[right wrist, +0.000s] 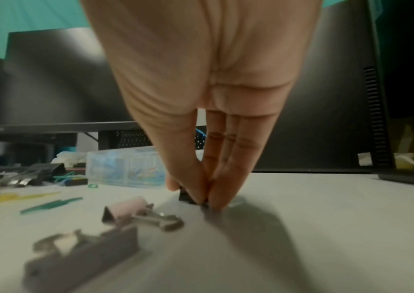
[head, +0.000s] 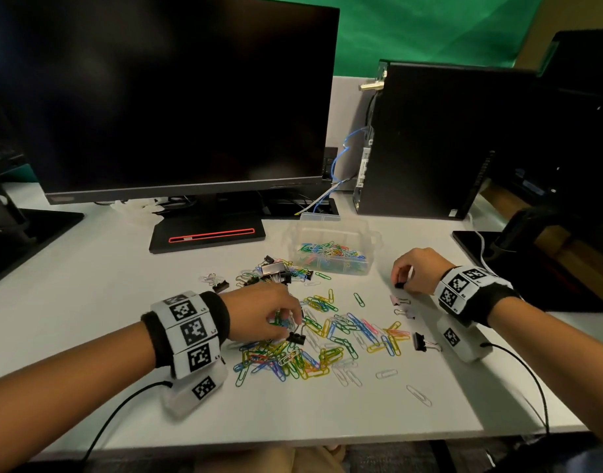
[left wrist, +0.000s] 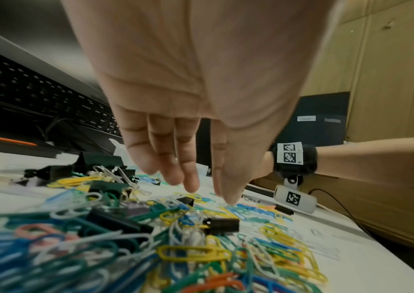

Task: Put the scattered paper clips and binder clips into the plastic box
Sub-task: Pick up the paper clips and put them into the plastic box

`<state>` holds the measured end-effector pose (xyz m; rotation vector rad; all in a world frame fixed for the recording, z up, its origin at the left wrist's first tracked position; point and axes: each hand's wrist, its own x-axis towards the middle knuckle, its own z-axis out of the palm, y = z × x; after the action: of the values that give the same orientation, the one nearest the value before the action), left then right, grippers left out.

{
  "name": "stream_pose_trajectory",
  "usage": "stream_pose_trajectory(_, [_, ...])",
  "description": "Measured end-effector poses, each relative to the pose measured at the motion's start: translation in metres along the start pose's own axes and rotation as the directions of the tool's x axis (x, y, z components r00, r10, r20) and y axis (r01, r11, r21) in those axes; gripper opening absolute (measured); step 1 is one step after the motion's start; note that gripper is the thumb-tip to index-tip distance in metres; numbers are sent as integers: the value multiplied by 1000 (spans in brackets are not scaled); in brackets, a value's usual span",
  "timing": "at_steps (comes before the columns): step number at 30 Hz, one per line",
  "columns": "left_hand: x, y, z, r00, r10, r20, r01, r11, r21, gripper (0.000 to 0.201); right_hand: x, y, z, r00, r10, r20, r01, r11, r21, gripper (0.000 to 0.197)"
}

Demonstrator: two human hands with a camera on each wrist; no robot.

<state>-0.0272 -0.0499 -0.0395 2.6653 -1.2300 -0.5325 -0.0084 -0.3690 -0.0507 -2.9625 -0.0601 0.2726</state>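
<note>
Coloured paper clips (head: 313, 346) lie scattered in a wide pile on the white desk (head: 105, 302), seen close up in the left wrist view as the pile (left wrist: 188, 255). My left hand (head: 289, 322) hovers over the pile's left part, fingers (left wrist: 190, 178) relaxed and pointing down, holding nothing. A black binder clip (head: 296, 337) lies just under it. My right hand (head: 400, 279) pinches a small black binder clip (right wrist: 187, 196) against the desk, right of the clear plastic box (head: 330, 264). The box holds several coloured paper clips. Two pink binder clips (right wrist: 128, 208) lie near my right hand.
More black binder clips (head: 272, 271) are heaped left of the box, and one (head: 421, 346) lies at the pile's right. A dark monitor (head: 163, 97) on its base (head: 207, 233) stands behind, with a computer tower (head: 429, 141) at the back right. The desk's front edge is close.
</note>
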Motion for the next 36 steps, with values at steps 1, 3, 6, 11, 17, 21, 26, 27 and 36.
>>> stream_pose_trajectory(1, [3, 1, 2, 1000, 9, 15, -10, 1000, 7, 26, 0, -2, 1, 1000, -6, 9, 6, 1000, -29, 26])
stream_pose_trajectory(3, [7, 4, 4, 999, 15, 44, -17, 999, 27, 25, 2, -7, 2, 1000, -23, 19, 25, 995, -92, 28])
stream_pose_trajectory(6, [8, 2, 6, 998, 6, 58, -8, 999, 36, 26, 1, -24, 3, 996, -84, 30, 88, 980, -178, 28])
stream_pose_trajectory(11, [7, -4, 5, 999, -20, 41, 18, 999, 39, 25, 0, -61, 13, 969, -245, 41, 247, 967, -56, 32])
stream_pose_trajectory(17, [-1, -16, -1, 994, -109, 30, 106, 989, 106, 27, 5, -84, 31, 953, -264, 149, 275, 960, -55, 46])
stream_pose_trajectory(21, [-3, -17, -4, 985, -175, 1, 174, 976, 133, 30, -4, -95, 34, 935, -301, 185, 321, 943, -85, 48])
stream_pose_trajectory(26, [-3, 1, -3, 994, -109, 23, 107, 993, 55, 59, -26, -99, 33, 883, -404, 240, 428, 902, -56, 45])
stream_pose_trajectory(27, [-3, 5, -1, 995, -93, 48, 91, 995, 43, 64, -31, -99, 32, 872, -425, 244, 447, 894, -38, 44])
stream_pose_trajectory(36, [1, 21, 16, 988, -124, 91, 121, 992, 39, 66, -57, -70, 18, 917, -322, 237, 345, 937, -61, 81])
